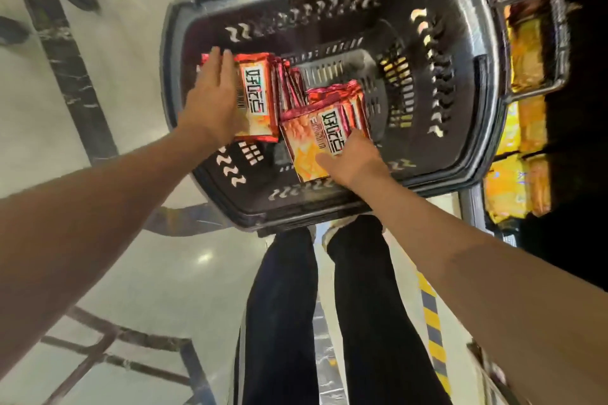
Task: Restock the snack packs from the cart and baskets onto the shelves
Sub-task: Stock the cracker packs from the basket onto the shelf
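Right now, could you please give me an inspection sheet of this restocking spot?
Surface: dark basket, slotted walls, floor partly bare.
Job's things: left stack of red-orange packs; right stack beside it, both in the basket.
Clutter: nothing seen.
Hands: left hand lies flat on the left stack; right hand grips the right stack's front pack.
Cables: nothing seen.
Surroundings: pale glossy floor; yellow packs on the right; hazard stripe by the legs.
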`<action>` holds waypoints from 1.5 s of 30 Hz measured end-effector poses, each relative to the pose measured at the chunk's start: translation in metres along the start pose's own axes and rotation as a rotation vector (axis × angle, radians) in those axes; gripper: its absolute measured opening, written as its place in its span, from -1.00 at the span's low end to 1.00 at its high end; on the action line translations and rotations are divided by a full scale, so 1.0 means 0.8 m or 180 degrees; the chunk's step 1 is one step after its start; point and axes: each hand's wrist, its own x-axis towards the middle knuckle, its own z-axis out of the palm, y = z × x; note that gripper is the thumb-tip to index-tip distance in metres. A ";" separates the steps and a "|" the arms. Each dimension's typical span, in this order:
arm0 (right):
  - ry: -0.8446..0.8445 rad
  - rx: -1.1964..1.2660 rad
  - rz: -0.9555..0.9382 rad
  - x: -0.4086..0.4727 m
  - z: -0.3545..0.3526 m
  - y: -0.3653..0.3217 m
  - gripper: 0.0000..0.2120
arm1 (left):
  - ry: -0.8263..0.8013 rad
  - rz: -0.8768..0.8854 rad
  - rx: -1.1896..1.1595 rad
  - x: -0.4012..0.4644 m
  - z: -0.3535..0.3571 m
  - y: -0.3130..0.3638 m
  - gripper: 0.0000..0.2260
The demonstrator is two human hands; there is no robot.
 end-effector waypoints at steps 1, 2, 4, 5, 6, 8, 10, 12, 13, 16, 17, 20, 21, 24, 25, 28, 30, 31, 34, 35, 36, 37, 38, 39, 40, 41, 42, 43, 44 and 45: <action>0.0013 0.0131 0.0032 0.005 0.000 -0.003 -0.25 | -0.0014 -0.0030 0.0078 0.008 -0.001 0.000 0.16; 0.0044 0.0187 0.0083 0.009 0.000 -0.003 -0.28 | -0.0051 -0.0067 0.0206 0.014 -0.003 0.001 0.18; 0.0049 0.0261 0.0145 0.014 -0.003 -0.004 -0.35 | -0.0017 -0.0098 0.0648 0.021 -0.008 0.001 0.21; -0.0008 0.0294 0.0159 0.013 -0.005 -0.004 -0.41 | 0.0029 -0.0106 0.0889 0.022 -0.010 0.001 0.21; -0.0073 0.0300 0.0162 0.012 -0.006 -0.002 -0.49 | 0.0052 -0.0119 0.1011 0.023 -0.012 0.001 0.18; -0.0118 0.0306 0.0151 0.007 -0.010 0.000 -0.63 | 0.0037 -0.0154 0.1009 0.022 -0.019 -0.001 0.00; -0.0131 0.0447 0.0100 -0.002 -0.016 0.000 -0.66 | -0.0007 -0.0229 0.0997 0.016 -0.028 -0.002 -0.09; -0.0190 0.0746 0.0027 -0.015 -0.020 -0.003 -0.67 | 0.0032 -0.0249 0.0929 0.008 -0.036 -0.001 -0.08; -0.0198 0.0940 -0.0018 -0.022 -0.021 -0.004 -0.68 | 0.0032 -0.0251 0.0875 0.003 -0.042 -0.001 -0.08; -0.0143 0.1529 -0.0113 -0.042 -0.025 -0.003 -0.70 | -0.0205 -0.0399 0.0618 -0.017 -0.065 -0.003 -0.15; -0.0136 0.1716 -0.0118 -0.052 -0.030 -0.003 -0.70 | -0.0335 -0.0459 0.0471 -0.025 -0.077 -0.003 -0.17; -0.0298 0.2125 -0.0066 -0.086 -0.054 -0.003 -0.70 | -0.0571 -0.0617 -0.0442 -0.063 -0.110 -0.006 -0.29; -0.0391 0.2277 -0.0044 -0.099 -0.064 -0.002 -0.68 | -0.0594 -0.0596 -0.0770 -0.079 -0.119 -0.006 -0.35; -0.0533 0.2400 -0.0144 -0.145 -0.099 0.006 -0.61 | -0.0582 -0.0606 -0.1584 -0.130 -0.144 -0.009 -0.65; -0.0555 0.2314 -0.0204 -0.162 -0.111 0.010 -0.55 | -0.0552 -0.0657 -0.1813 -0.147 -0.151 -0.010 -0.72; -0.0465 0.1883 -0.0407 -0.218 -0.144 0.019 -0.46 | -0.0469 -0.0807 -0.2597 -0.198 -0.177 -0.004 -0.74; -0.0237 0.1780 -0.0550 -0.257 -0.165 0.025 -0.48 | -0.0438 -0.0808 -0.2962 -0.233 -0.199 0.011 -0.71; -0.0071 0.1782 -0.0571 -0.277 -0.175 0.030 -0.50 | -0.0410 -0.0789 -0.3100 -0.248 -0.209 0.020 -0.72; 0.0337 0.2002 -0.0622 -0.348 -0.201 0.045 -0.52 | -0.0327 -0.0638 -0.3351 -0.292 -0.234 0.045 -0.75; 0.0472 0.2094 -0.0619 -0.372 -0.206 0.049 -0.50 | -0.0317 -0.0580 -0.3413 -0.307 -0.242 0.052 -0.73; 0.0631 0.2183 -0.0585 -0.397 -0.210 0.054 -0.47 | -0.0306 -0.0545 -0.3477 -0.321 -0.250 0.059 -0.70; 0.0791 0.2307 -0.0524 -0.420 -0.214 0.058 -0.45 | -0.0281 -0.0523 -0.3527 -0.335 -0.257 0.066 -0.66; 0.0942 0.2448 -0.0471 -0.445 -0.217 0.063 -0.45 | -0.0254 -0.0479 -0.3560 -0.349 -0.262 0.073 -0.62; 0.1097 0.2620 -0.0428 -0.469 -0.219 0.068 -0.46 | -0.0241 -0.0414 -0.3557 -0.363 -0.268 0.081 -0.59; 0.1257 0.2798 -0.0413 -0.492 -0.221 0.074 -0.47 | -0.0239 -0.0313 -0.3534 -0.377 -0.274 0.090 -0.58; 0.1417 0.2977 -0.0382 -0.514 -0.223 0.080 -0.47 | -0.0258 -0.0206 -0.3528 -0.392 -0.279 0.098 -0.58; 0.1569 0.3137 -0.0356 -0.536 -0.226 0.085 -0.47 | -0.0286 -0.0111 -0.3534 -0.405 -0.285 0.107 -0.60; 0.1690 0.3286 -0.0314 -0.556 -0.227 0.091 -0.47 | -0.0324 -0.0034 -0.3539 -0.418 -0.291 0.115 -0.64; 0.1774 0.3442 -0.0308 -0.578 -0.227 0.095 -0.46 | -0.0362 0.0027 -0.3530 -0.430 -0.296 0.122 -0.67; 0.1847 0.3601 -0.0302 -0.599 -0.227 0.100 -0.44 | -0.0388 0.0088 -0.3507 -0.441 -0.302 0.129 -0.69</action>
